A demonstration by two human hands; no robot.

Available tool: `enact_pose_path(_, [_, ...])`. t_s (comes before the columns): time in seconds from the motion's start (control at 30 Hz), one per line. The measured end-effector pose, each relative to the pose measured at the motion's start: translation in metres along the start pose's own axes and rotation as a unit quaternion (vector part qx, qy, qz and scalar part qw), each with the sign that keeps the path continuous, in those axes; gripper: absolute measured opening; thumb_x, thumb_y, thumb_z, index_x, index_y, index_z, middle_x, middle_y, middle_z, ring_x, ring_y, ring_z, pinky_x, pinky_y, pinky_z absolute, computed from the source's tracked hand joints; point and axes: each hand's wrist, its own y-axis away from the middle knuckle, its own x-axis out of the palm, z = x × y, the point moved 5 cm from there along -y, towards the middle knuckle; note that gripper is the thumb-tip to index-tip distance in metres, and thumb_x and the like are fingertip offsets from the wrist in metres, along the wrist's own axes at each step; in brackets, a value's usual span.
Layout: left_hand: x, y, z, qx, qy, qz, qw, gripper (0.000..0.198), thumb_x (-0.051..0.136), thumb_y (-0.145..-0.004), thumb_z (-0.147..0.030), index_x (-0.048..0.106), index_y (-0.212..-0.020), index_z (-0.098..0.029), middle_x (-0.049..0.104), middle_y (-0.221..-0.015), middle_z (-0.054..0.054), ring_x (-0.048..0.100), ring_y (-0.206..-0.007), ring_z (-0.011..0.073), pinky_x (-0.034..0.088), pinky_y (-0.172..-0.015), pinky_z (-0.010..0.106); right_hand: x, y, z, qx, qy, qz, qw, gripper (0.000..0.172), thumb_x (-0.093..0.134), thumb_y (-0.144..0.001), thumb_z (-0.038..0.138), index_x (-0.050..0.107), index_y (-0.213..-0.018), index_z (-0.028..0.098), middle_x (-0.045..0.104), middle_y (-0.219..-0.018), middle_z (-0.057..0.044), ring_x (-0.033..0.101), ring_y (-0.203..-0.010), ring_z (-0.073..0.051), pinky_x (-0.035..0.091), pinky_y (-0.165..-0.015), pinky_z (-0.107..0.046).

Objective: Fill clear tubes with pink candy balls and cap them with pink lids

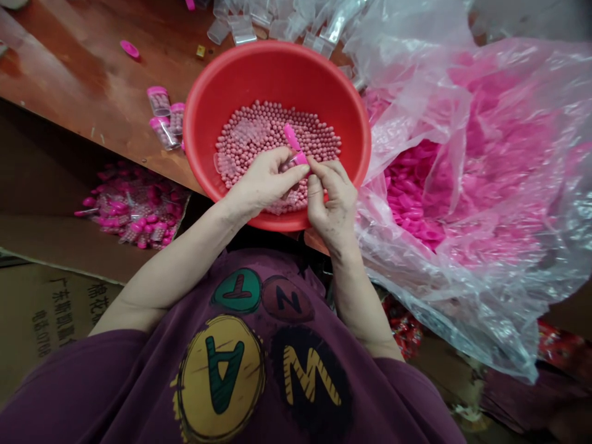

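A red plastic basin [217, 86] sits at the table's near edge, holding many small pink balls [272, 132] and a few clear tubes. Over its near side, my left hand [263, 182] is curled around a small clear container with a pink hinged cap [293, 140] standing up. My right hand [332, 200] is closed in a pinch against the same container's cap end, fingertips touching my left thumb.
A large clear plastic bag [485, 203] full of pink caps lies to the right. Filled pink-capped containers [165, 117] stand left of the basin. Empty clear tubes [259, 21] pile behind it. A box of filled containers [134, 206] sits below the brown table [83, 74].
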Motion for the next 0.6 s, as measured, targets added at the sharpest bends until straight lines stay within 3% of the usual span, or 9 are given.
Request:
enact_pose_path(0.17, [-0.002,0.002,-0.002,-0.004,0.002,-0.005,1.0,0.021,0.081,-0.097,-0.029,0.064,-0.086,-0.021,0.052,-0.069,-0.003,0.047,-0.061,0.0117,0.038,-0.06,0.029,-0.004,0.0,0.003,0.007,-0.037,0.016,0.999,0.036,0.054,-0.114,0.049,0.078,-0.135,0.03,0.079,-0.122,-0.006,0.075,-0.113,-0.025,0.066,-0.107,-0.052])
enact_pose_path(0.37, [0.008,0.011,-0.011,-0.014,0.008,0.056,0.998,0.025,0.084,-0.094,-0.038,0.069,-0.09,-0.019,0.061,-0.07,-0.001,0.052,-0.057,0.0105,0.038,-0.054,0.026,-0.004,-0.002,-0.015,0.107,-0.127,-0.047,0.985,0.052,0.044,-0.117,0.065,0.073,-0.142,0.03,0.079,-0.104,-0.002,0.079,-0.09,-0.018,0.072,-0.087,-0.041])
enact_pose_path(0.5, [0.014,0.016,-0.012,-0.064,-0.001,0.136,0.989,0.033,0.089,-0.09,-0.042,0.068,-0.083,-0.018,0.064,-0.068,0.001,0.052,-0.053,0.0094,0.034,-0.049,0.025,0.004,-0.013,-0.025,0.119,-0.175,-0.024,0.977,0.06,0.049,-0.112,0.075,0.073,-0.143,0.029,0.082,-0.128,-0.006,0.081,-0.118,-0.023,0.071,-0.104,-0.046])
enact_pose_path(0.6, [0.014,0.016,-0.011,-0.091,0.028,0.144,0.985,0.036,0.091,-0.088,-0.043,0.068,-0.081,-0.017,0.065,-0.07,0.002,0.053,-0.052,0.009,0.031,-0.047,0.024,0.005,-0.017,-0.028,0.107,-0.179,-0.015,0.978,0.061,0.044,-0.113,0.075,0.068,-0.146,0.029,0.077,-0.143,-0.009,0.078,-0.127,-0.025,0.07,-0.108,-0.049])
